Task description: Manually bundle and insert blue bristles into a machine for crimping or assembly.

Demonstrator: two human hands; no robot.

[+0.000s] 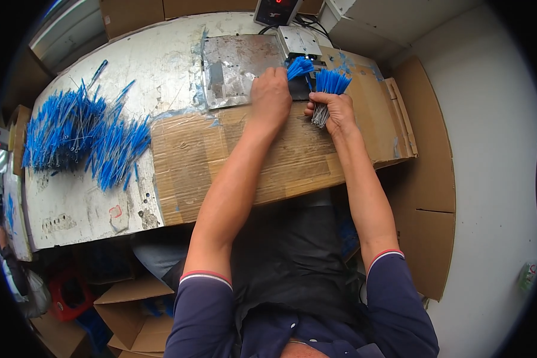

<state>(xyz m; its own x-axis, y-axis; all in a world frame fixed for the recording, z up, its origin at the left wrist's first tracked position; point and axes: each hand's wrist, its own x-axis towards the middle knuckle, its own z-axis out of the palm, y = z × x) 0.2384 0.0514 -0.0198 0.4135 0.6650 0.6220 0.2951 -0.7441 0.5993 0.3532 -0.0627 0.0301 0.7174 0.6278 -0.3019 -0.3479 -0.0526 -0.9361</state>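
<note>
My left hand point(271, 98) is closed over the dark metal plate. A bunch of thin blue wire brushes point(300, 67) sticks out past its fingers to the right; their stems are hidden by the hand. My right hand point(336, 111) grips a second bundle of blue brushes point(332, 81) with the blue ends up and grey wire stems showing below the fingers. One single brush stands apart near its thumb tip. Just beyond both bunches is a small metal machine block point(299, 43).
On the left of the white table point(122, 64) lies a large pile of loose blue brushes point(71, 128). Flattened cardboard point(191, 155) covers the near edge. A metal plate point(235, 62) and a display box point(277, 11) are at the back. Cardboard point(426, 179) stands on the right.
</note>
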